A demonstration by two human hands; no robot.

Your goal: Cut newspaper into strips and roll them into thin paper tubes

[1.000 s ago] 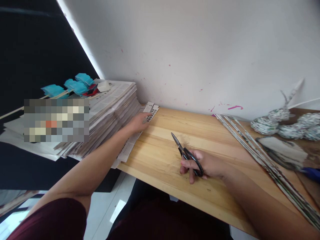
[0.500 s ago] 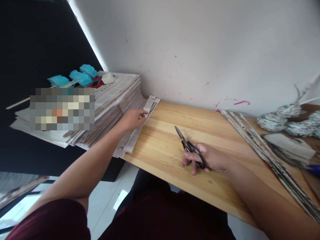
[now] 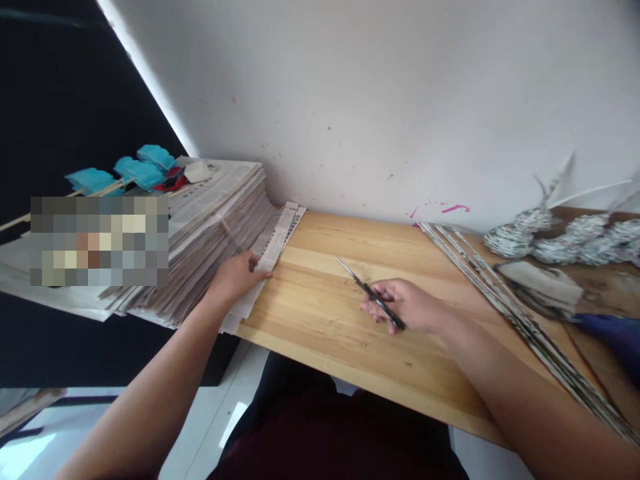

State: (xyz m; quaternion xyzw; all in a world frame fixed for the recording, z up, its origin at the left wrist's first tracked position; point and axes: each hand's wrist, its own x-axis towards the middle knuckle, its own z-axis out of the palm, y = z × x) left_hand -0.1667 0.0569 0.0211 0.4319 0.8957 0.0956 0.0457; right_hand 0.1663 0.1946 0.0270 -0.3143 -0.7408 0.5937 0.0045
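Resting by newsprint strips (image 3: 273,248), L hand (image 3: 236,279) has been drawn nearer vs. 0.5s ago, grip unclear; scissors (image 3: 374,295), gripped in R hand (image 3: 407,303), turned edge-on.

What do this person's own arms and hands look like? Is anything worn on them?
They are ordinary human arms, without cables. The ungloved left hand and ungloved right hand show no visible rings, watch or markings. No sleeve covers the forearms; a dark maroon cloth top shows at the torso.
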